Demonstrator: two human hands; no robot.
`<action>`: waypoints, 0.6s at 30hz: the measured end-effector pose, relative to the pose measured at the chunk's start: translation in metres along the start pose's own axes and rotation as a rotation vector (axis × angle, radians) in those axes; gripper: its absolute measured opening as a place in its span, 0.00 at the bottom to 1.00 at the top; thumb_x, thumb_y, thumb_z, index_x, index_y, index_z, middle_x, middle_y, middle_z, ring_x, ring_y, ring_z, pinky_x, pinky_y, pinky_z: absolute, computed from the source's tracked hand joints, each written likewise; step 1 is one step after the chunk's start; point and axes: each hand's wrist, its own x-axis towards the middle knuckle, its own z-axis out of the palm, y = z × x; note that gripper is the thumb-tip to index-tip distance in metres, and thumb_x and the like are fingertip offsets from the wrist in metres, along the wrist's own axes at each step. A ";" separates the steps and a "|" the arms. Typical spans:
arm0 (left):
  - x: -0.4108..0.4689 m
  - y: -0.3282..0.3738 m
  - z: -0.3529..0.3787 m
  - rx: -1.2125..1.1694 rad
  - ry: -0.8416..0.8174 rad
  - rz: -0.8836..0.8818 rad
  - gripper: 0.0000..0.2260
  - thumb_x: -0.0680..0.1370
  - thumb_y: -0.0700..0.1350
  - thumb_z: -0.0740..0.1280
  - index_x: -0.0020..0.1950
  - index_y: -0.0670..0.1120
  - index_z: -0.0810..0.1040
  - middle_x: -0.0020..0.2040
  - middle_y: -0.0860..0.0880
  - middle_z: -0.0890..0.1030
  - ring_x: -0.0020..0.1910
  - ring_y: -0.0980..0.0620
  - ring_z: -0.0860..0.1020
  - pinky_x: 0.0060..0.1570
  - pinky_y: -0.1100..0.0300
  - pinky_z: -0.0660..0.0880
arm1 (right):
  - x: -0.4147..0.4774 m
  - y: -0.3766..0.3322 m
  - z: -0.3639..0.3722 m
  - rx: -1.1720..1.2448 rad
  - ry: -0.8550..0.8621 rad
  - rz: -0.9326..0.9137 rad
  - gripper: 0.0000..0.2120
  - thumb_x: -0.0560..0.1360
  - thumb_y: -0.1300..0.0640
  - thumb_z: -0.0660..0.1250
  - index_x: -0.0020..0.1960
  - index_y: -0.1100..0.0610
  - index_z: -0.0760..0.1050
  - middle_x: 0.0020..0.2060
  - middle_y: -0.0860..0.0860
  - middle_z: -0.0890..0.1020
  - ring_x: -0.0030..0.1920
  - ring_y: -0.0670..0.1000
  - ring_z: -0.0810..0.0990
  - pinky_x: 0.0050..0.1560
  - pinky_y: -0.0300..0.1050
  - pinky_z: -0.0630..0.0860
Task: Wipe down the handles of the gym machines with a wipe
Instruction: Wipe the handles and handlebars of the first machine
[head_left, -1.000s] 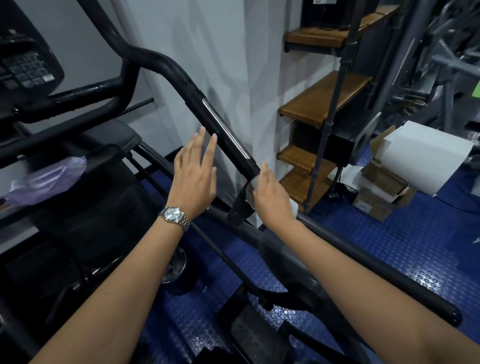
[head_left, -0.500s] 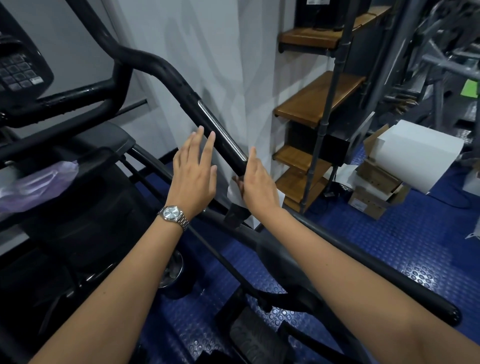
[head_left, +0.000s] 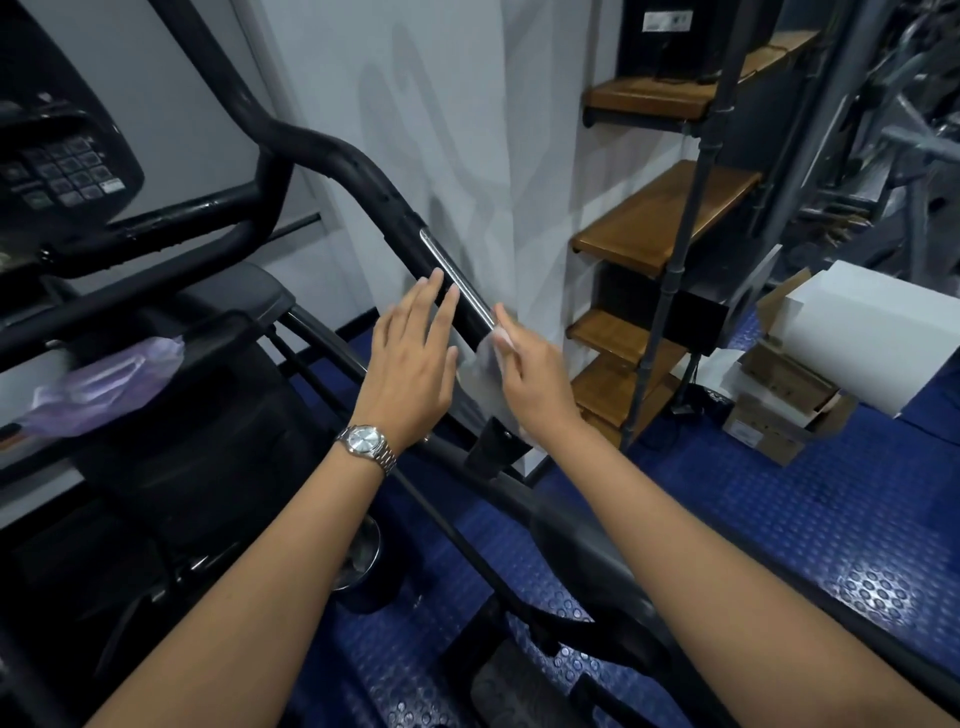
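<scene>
Beside the white wall, wooden shelves (head_left: 670, 215) on a dark pipe frame and cardboard boxes (head_left: 789, 384) flank the machine on blue studded flooring (head_left: 779, 519). Its black tubular handle (head_left: 415, 228) slants downward. The left hand (head_left: 410, 364) hovers flat, fingers extended, empty. The right hand (head_left: 535, 379) presses a crumpled white wipe (head_left: 485, 358) against the handle's lower end.

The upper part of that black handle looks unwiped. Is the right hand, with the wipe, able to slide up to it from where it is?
Probably yes. The right hand presses the wipe on the handle lower down, and the bar above looks bare; the open left hand sits beside it, not across the path.
</scene>
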 end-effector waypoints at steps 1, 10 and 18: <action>0.001 -0.001 0.001 0.013 -0.003 0.009 0.25 0.78 0.43 0.60 0.74 0.41 0.61 0.76 0.42 0.59 0.74 0.44 0.61 0.70 0.45 0.63 | 0.011 -0.005 0.003 -0.011 0.001 -0.029 0.20 0.82 0.58 0.57 0.72 0.61 0.64 0.61 0.60 0.78 0.61 0.55 0.77 0.62 0.43 0.72; 0.006 -0.014 -0.001 0.061 0.029 0.065 0.26 0.75 0.38 0.62 0.73 0.41 0.64 0.75 0.45 0.63 0.72 0.48 0.65 0.70 0.49 0.62 | 0.025 -0.005 0.008 -0.079 -0.005 -0.212 0.26 0.79 0.61 0.62 0.74 0.62 0.60 0.63 0.57 0.71 0.61 0.51 0.74 0.61 0.43 0.74; 0.016 -0.019 -0.009 -0.016 0.077 -0.004 0.22 0.74 0.35 0.63 0.68 0.40 0.70 0.72 0.37 0.64 0.68 0.41 0.69 0.64 0.48 0.69 | 0.057 -0.033 0.007 0.010 0.087 -0.133 0.18 0.77 0.59 0.65 0.66 0.59 0.73 0.53 0.57 0.71 0.49 0.50 0.75 0.54 0.45 0.77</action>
